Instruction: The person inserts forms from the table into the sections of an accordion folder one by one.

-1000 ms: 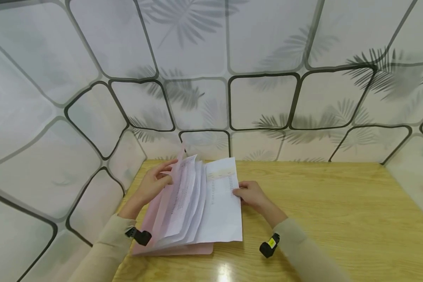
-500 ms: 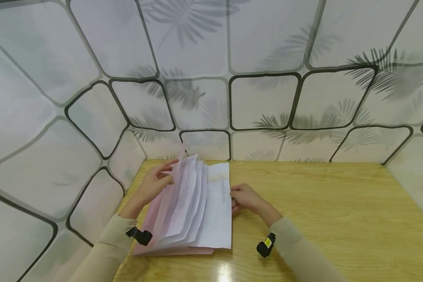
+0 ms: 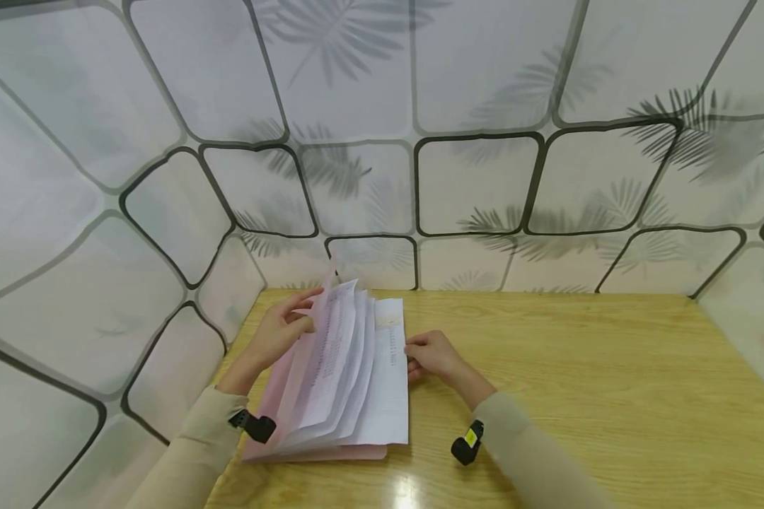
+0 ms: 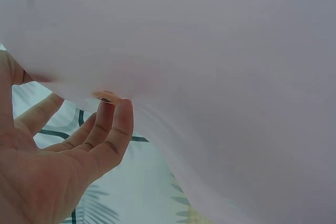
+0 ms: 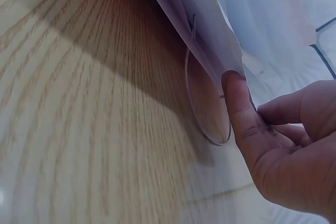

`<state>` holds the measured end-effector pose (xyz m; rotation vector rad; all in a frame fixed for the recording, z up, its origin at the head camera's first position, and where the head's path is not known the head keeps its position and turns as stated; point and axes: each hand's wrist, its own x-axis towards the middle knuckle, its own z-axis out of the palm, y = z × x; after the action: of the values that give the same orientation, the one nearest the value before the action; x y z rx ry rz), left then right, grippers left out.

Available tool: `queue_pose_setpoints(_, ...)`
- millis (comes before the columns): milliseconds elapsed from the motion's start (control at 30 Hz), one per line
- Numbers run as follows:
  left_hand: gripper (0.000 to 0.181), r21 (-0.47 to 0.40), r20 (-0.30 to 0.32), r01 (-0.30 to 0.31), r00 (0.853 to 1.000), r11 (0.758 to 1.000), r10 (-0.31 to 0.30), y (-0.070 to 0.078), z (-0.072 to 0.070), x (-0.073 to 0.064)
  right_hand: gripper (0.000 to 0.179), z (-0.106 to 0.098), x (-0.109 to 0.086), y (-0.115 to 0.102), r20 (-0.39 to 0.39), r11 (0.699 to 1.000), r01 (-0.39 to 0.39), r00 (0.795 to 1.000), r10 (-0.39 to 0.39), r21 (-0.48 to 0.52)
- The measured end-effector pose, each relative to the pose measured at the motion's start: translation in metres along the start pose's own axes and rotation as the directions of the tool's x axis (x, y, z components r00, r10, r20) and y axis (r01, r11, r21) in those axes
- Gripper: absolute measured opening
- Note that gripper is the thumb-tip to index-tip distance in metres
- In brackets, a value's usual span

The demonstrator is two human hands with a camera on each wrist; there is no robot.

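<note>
A pink folder stands partly open at the left of the table, its cover lifted. My left hand holds that cover by its upper edge; in the left wrist view the pale cover fills most of the frame, and a small orange oval piece shows at the fingertips. Several printed sheets fan out inside the folder. With thumb and fingers, my right hand pinches the right edge of a white printed sheet that sticks out on the right. A thin cord loop hangs below the folder's edge.
The wooden table extends to the right of the folder. Behind and to the left rises a patterned curtain-like wall. Small black devices are strapped on the left wrist and the right wrist.
My right hand has moved left, bringing the white sheet's right edge closer to the folder, so less of the sheet sticks out. The left hand and cover have stayed in place.
</note>
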<state>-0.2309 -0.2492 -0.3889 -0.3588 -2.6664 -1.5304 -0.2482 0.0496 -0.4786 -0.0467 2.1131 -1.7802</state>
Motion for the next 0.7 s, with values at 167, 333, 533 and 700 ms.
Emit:
queue_pose_setpoints(167,0.061,-0.005,0.0,-0.005,1.0,1.0,0.005,0.001,0.0,-0.001,0.034,0.006,0.003,0.002,-0.004,1.0,0.016,1.0,-0.016,0.021)
queue_pose_setpoints(333,0.062,-0.009,-0.002,-0.004,1.0,1.0,0.004,0.001,-0.001,-0.001,0.033,0.012,0.003,-0.001,0.001,1.0,0.026,1.0,-0.026,0.017)
queue_pose_setpoints(533,0.062,-0.008,-0.007,-0.01,1.0,1.0,0.01,0.002,-0.001,-0.001,0.031,0.018,0.002,-0.004,0.012,0.999,0.025,1.0,-0.025,0.026)
queue_pose_setpoints(700,0.062,-0.008,-0.008,-0.013,1.0,1.0,0.013,0.002,0.0,-0.001,0.032,0.024,0.002,-0.005,0.026,0.997,0.025,0.999,-0.027,0.068)
